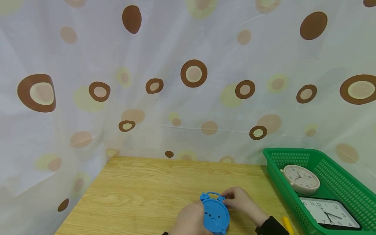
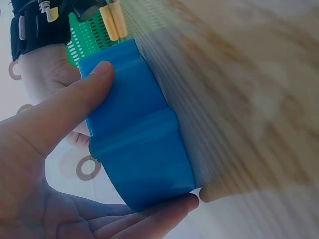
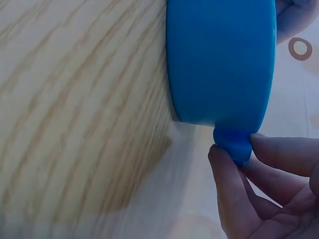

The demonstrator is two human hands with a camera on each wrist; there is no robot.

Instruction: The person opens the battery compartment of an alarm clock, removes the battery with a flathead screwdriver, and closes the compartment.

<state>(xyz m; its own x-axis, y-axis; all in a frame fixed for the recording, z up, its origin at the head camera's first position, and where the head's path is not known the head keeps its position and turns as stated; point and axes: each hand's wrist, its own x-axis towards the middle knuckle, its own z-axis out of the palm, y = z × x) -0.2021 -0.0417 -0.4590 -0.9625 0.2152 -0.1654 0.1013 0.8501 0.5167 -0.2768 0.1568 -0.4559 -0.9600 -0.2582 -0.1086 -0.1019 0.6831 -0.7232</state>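
Observation:
A blue twin-bell-shaped alarm clock (image 1: 215, 218) lies on the wooden table with its back facing up, showing small knobs and a slot. My left hand (image 1: 189, 219) grips the clock's left side; in the left wrist view its thumb (image 2: 94, 87) presses on the blue side wall and the fingers curl beneath the far end. At the top right, my right hand (image 1: 239, 200) pinches one of the small bell knobs beside the handle. The right wrist view shows thumb and fingers on that blue knob (image 3: 233, 145). The clock's dial is hidden underneath.
A green basket (image 1: 282, 189) stands at the table's right, holding a round white clock (image 1: 302, 178) and a square black-framed clock (image 1: 330, 213). Between basket and right wrist lies a yellow-handled object (image 1: 288, 225). Behind the table hangs a spotted curtain (image 1: 194, 137).

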